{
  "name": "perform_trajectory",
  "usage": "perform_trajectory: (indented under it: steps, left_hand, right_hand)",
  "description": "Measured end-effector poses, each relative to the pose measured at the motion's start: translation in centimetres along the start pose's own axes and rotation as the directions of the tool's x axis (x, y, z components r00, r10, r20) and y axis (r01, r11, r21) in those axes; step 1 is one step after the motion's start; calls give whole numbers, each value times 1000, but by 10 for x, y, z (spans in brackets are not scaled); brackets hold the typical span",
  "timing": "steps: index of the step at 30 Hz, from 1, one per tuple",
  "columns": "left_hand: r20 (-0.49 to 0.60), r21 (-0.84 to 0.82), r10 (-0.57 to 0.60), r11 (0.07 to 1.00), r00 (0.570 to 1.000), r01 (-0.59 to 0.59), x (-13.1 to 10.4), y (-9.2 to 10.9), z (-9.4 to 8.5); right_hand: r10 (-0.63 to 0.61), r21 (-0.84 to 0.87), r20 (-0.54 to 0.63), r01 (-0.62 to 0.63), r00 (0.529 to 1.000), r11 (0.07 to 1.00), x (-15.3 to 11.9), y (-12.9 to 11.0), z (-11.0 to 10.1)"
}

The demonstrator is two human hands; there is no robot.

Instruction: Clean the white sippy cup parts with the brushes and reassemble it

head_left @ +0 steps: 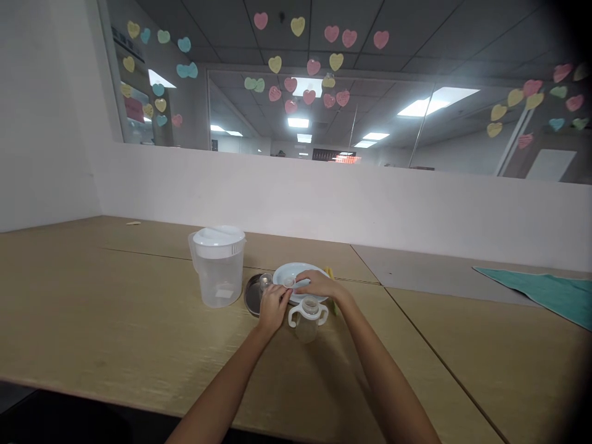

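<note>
Over the white plate (282, 271), my left hand (272, 306) and my right hand (318, 283) meet at a small round translucent piece (289, 282). Fingers of both hands are closed on its edges; its exact kind is too small to make out. Just in front of the plate stands an upright clear baby bottle (307, 327) with two white side handles and an uncovered top. Left of the plate, a clear dome-shaped cover (265, 281) sits on a dark metal tray (250, 302), partly hidden behind my left hand.
A translucent pitcher (221, 271) with a white lid stands left of the tray. Something yellow (330, 272) lies at the plate's right edge. A green cloth (546, 288) is spread at the far right of the wooden table (139, 333). A white wall (324, 203) with a window rises behind.
</note>
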State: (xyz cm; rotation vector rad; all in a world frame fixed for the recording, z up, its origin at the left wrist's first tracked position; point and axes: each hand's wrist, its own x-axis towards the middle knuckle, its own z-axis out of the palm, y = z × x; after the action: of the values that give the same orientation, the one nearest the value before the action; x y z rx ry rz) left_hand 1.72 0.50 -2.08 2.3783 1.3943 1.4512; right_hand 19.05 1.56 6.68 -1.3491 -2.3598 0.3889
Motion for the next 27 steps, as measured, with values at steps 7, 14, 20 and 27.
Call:
perform_trajectory:
  steps: [7,14,20,27]
  left_hand:
    - [-5,-24,-19,1000,1000,18,2,-1,-3]
    - [23,31,34,999,999,-35,2,2,-6]
    - [-55,74,-50,996,997,54,4,-4,-12]
    - [-154,158,-245,950,957,268,4,-14,-14]
  right_hand:
    - [-156,338,-64,168,986,926,8,-4,18]
    - [-152,423,-106,183,983,888,18,5,28]
    - [62,105,-120,-49,991,993,11,11,11]
    - [185,-1,-19,-185,983,983,8,24,22]
